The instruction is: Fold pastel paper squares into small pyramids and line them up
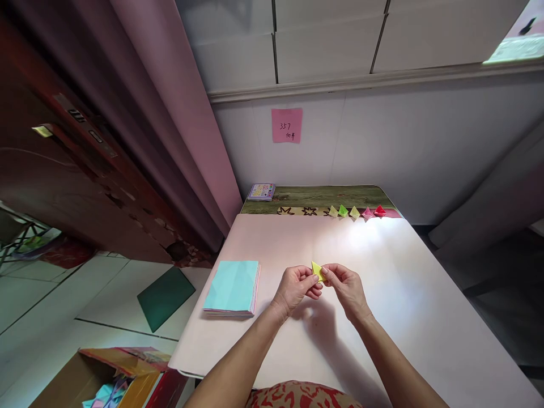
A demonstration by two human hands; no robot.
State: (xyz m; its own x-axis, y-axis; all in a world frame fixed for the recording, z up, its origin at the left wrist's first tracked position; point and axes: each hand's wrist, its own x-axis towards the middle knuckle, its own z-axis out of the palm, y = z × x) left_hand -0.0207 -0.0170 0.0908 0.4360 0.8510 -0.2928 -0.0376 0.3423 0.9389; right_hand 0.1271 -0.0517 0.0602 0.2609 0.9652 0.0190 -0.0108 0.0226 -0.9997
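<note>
My left hand (297,286) and my right hand (346,285) meet above the middle of the white table (403,294). Both pinch a small folded piece of yellow paper (317,270) between fingers and thumbs, held a little above the tabletop. A stack of square coloured paper (233,286) with a light blue sheet on top lies to the left of my left hand. Several small folded paper shapes (356,212), yellow, green, pink and red, stand in a row at the far edge.
A small packet of paper (261,191) lies on the green cloth (323,197) at the far end. A pink note (287,124) hangs on the wall. A cardboard box (106,377) and a green sheet (165,296) are on the floor at left.
</note>
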